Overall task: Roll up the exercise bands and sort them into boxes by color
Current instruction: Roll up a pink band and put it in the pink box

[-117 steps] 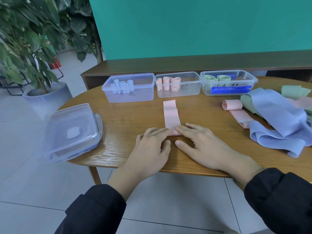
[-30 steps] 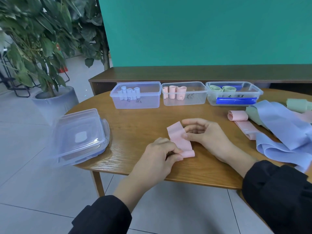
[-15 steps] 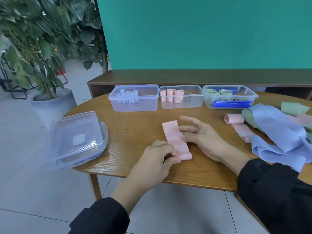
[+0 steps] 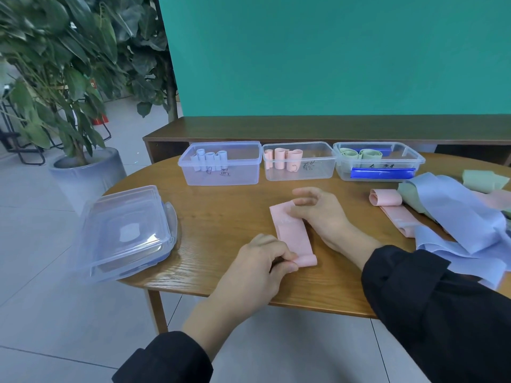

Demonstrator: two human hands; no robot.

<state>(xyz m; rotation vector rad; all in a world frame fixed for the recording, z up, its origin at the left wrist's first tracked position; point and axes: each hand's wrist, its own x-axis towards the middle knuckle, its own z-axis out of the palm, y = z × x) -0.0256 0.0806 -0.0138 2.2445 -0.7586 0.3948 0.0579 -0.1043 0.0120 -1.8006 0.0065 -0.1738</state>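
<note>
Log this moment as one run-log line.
stage: rolling | left hand: pinches rolled near end of pink band | right hand: rests on far end | middle box: pink rolls

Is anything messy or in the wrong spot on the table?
Yes. The unrolled bands lie in a tangled heap at the right edge, blue over green and pink. The stacked lids hang over the table's left edge. The three boxes look tidy.
</note>
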